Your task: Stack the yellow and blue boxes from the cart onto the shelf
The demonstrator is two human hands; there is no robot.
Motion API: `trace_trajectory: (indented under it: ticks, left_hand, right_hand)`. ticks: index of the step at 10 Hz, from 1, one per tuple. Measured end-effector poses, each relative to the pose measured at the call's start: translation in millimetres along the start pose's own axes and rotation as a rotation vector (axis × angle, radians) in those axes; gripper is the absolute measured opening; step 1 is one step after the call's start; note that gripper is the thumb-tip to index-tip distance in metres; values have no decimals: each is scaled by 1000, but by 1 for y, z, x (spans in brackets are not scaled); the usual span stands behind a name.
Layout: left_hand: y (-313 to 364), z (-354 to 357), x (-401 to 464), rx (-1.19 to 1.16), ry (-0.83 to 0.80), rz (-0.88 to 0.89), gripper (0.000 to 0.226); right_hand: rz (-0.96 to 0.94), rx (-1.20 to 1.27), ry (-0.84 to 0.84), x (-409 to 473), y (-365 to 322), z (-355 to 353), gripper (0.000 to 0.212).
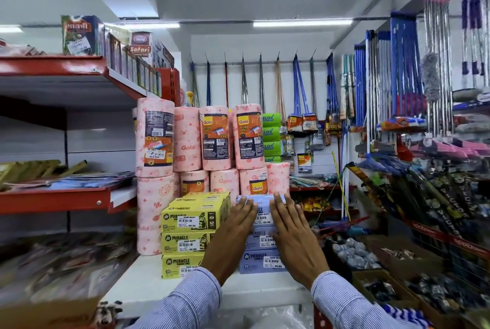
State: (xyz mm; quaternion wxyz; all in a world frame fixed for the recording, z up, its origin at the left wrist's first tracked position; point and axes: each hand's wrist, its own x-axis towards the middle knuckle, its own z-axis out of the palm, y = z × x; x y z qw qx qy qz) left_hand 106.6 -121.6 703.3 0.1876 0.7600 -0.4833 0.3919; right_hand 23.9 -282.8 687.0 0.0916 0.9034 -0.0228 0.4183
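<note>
Three yellow boxes (189, 233) stand stacked on the white shelf (148, 289) in front of me. Right beside them rises a stack of blue boxes (261, 246), three high. My left hand (233, 236) lies flat with fingers together against the left front of the blue stack, partly covering the gap between the two stacks. My right hand (294, 233) presses flat on the right front of the same stack. Neither hand grips a box. The cart is not in view.
Pink kitchen towel rolls (201, 140) stand behind the boxes. Red-edged shelves (55, 197) run along the left. Brooms and mops (397, 77) hang at the back and right. Cardboard bins of goods (371, 262) sit low on the right.
</note>
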Motion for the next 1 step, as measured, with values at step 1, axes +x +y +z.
trace_trajectory:
  ticks: [1]
  left_hand:
    - [-2, 3, 0, 179, 4, 40, 63]
  right_hand:
    - [0, 12, 4, -1, -5, -8, 65]
